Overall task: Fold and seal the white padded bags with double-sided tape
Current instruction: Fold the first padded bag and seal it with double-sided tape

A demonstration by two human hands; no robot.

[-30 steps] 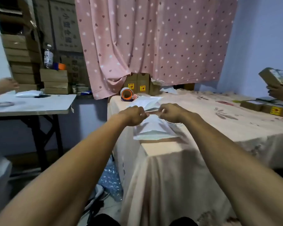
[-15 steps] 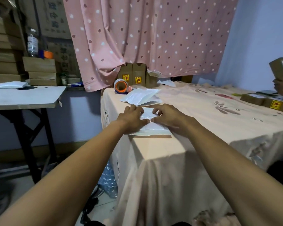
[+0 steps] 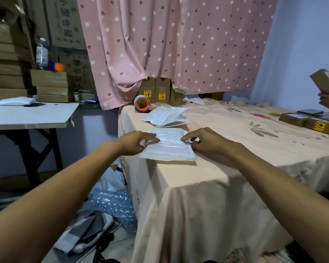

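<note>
Pinning a glossy, seemingly folded padded bag [image 3: 169, 148]: left hand [image 3: 135, 142], right hand [image 3: 205, 142].

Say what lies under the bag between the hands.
The bag lies flat on the tablecloth near the table's corner, left hand and right hand touching its top. Only cloth shows round its edges; the patch right under it is covered.

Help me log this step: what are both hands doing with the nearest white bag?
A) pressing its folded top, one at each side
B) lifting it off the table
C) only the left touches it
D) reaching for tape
A: the left hand and right hand press the folded top of the bag.
</note>
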